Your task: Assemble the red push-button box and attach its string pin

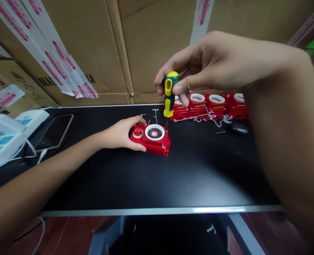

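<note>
A red alarm-style box (155, 146) with a white-rimmed round window and a red button rests on the black table. My left hand (123, 134) grips its left end, thumb along the near side and fingers behind. Above the box, my right hand (196, 72) holds a green-and-yellow screwdriver (168, 95) nearly upright by its handle. The screwdriver's shaft points down to the box's far right corner, where its tip seems to meet a screw; the exact contact is too small to tell. Another screw shows at the near right corner.
Several similar red boxes (217, 104) with white string (218, 118) line the table's back right, partly behind my right hand. A T-shaped metal tool (156, 115) lies behind the held box. At left are a phone (54, 131) and a white power strip (3, 141). Cardboard boxes (151, 46) wall the back.
</note>
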Action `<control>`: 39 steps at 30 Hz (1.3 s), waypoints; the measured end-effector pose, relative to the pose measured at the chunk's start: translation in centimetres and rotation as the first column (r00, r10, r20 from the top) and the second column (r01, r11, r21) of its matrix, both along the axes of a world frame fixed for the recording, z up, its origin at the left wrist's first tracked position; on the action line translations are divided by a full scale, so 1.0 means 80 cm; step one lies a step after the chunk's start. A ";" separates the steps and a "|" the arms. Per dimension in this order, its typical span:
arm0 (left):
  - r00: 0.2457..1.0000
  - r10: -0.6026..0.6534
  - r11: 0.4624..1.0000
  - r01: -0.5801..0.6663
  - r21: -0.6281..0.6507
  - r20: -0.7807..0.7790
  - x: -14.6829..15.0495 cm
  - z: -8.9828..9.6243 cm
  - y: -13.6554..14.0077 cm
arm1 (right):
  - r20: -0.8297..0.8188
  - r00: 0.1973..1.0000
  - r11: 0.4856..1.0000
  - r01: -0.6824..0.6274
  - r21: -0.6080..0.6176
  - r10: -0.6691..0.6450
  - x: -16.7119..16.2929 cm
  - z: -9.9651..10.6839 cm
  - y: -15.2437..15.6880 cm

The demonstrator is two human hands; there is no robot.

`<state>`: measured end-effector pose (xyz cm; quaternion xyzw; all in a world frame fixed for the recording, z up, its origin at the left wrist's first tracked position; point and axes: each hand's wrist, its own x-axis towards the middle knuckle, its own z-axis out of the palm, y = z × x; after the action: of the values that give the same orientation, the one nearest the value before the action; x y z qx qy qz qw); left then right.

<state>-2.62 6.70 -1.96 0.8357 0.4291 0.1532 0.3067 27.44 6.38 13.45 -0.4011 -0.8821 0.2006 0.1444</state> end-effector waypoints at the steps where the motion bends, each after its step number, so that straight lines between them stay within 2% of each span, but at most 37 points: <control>1: 1.000 0.023 1.000 -0.023 0.022 -0.020 0.001 0.001 -0.001 | -0.020 0.999 0.999 -0.037 0.016 0.037 -0.001 0.000 0.000; 3: 0.995 0.073 0.995 -0.068 0.066 -0.065 0.005 0.003 -0.006 | -0.001 0.999 0.995 -0.051 0.081 0.051 -0.004 0.001 -0.002; 7: 0.971 0.170 0.978 -0.146 0.146 -0.169 0.019 0.008 -0.025 | 0.068 0.994 0.969 0.071 0.237 -0.090 -0.019 0.000 -0.005; 11: 0.939 0.262 0.947 -0.205 0.247 -0.224 0.039 0.008 -0.054 | 0.120 0.948 0.863 0.211 0.459 -0.295 -0.038 -0.010 -0.003; 15: 0.902 0.328 0.918 -0.235 0.319 -0.281 0.052 0.008 -0.076 | 0.115 0.924 0.802 0.249 0.543 -0.365 -0.044 -0.014 -0.002; 18: 0.913 0.281 0.938 -0.197 0.284 -0.296 0.055 0.010 -0.082 | 0.176 0.919 0.820 0.214 0.531 -0.353 -0.037 -0.006 -0.008; 22: 0.959 0.163 0.951 -0.090 0.297 -0.230 0.052 0.012 -0.080 | 0.222 0.949 0.931 0.140 0.336 -0.223 -0.025 0.008 -0.020; 24: 0.976 0.135 0.943 -0.073 0.325 -0.170 0.048 0.012 -0.077 | 0.255 0.955 0.962 0.080 0.261 -0.149 -0.021 0.012 -0.021; 27: 0.992 0.106 0.944 -0.077 0.320 -0.073 0.040 0.007 -0.070 | 0.264 0.955 0.966 0.065 0.249 -0.133 -0.016 0.011 -0.015; 30: 0.995 0.094 0.941 -0.094 0.325 0.015 0.036 0.000 -0.063 | 0.170 0.981 0.961 0.046 0.273 -0.096 -0.011 0.006 -0.005; 35: 0.989 0.133 0.924 -0.150 0.351 0.072 0.038 -0.003 -0.068 | 0.084 0.995 0.955 0.027 0.296 -0.054 -0.010 0.001 0.001; 37: 0.990 0.066 0.929 -0.106 0.353 0.124 0.038 -0.001 -0.074 | 0.084 0.995 0.953 0.023 0.303 -0.051 -0.011 0.000 0.002; 38: 0.990 -0.019 0.922 -0.036 0.386 0.139 0.039 0.000 -0.078 | 0.086 0.996 0.954 0.006 0.300 -0.034 -0.012 -0.001 0.003; 39: 0.983 -0.134 0.890 0.063 0.452 0.129 0.040 0.001 -0.082 | 0.085 0.996 0.957 -0.020 0.291 -0.005 -0.012 -0.002 0.005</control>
<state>0.57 0.16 -1.88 0.8897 0.3141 0.2968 0.1471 26.45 6.78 13.27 -0.3802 -0.9088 0.0519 0.1638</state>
